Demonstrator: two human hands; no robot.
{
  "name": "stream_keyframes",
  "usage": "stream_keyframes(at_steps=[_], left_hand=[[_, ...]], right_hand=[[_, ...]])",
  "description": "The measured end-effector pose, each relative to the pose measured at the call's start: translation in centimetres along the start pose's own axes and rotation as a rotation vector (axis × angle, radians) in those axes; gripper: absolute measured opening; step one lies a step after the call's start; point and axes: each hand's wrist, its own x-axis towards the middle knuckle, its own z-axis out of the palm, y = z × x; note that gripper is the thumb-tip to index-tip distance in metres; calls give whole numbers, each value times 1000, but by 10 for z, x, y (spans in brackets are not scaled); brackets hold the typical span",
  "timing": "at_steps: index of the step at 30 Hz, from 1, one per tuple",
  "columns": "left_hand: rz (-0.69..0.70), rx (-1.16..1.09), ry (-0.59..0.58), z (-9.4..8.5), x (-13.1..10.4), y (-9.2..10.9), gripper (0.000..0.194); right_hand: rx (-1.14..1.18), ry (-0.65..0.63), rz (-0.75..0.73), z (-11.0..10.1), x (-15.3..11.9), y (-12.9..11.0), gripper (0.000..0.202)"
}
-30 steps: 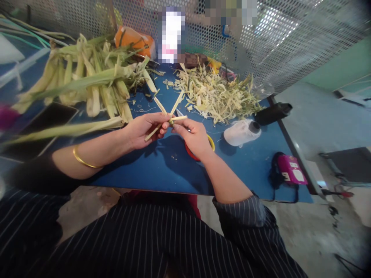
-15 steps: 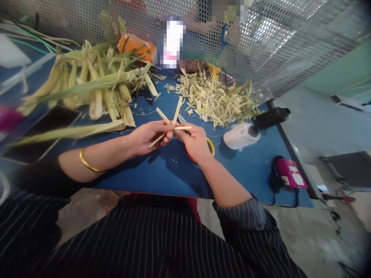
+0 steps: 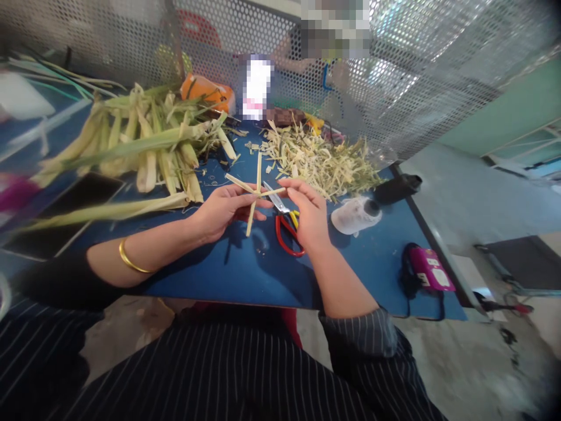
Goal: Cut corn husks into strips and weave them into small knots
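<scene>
A cross of pale, flat plant strips (image 3: 258, 193) is held above the blue table, its arms pointing several ways. My left hand (image 3: 223, 213) pinches it near the centre, thumb on top and fingers underneath. Between thumb and fingertips, my right hand (image 3: 310, 217) grips the end of the arm that points right. Scissors (image 3: 287, 233) with one red and one yellow handle lie on the table just behind and beneath my right hand, blades toward the cross.
Leafy pale-green stalks (image 3: 146, 155) cover the left side. A heap of shredded strips (image 3: 324, 161) lies behind my hands. To the right are a white thread cone (image 3: 356, 215), a black cone (image 3: 398, 190) and a magenta device (image 3: 432, 270). A perforated metal screen (image 3: 407, 88) stands behind.
My right hand has moved right, away from my left, out to the tip of one arm. The cross has turned and shows more fully. More of the scissors is visible.
</scene>
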Motion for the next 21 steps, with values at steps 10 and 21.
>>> stream_keyframes(at_steps=[10,21], left_hand=[[12,149,31,4,0,-7,26],[-12,82,-11,2,-1,-2,22]], right_hand=[[-145,0,48,10,-5,7,14],[-127,35,-30,5,-2,5,12]])
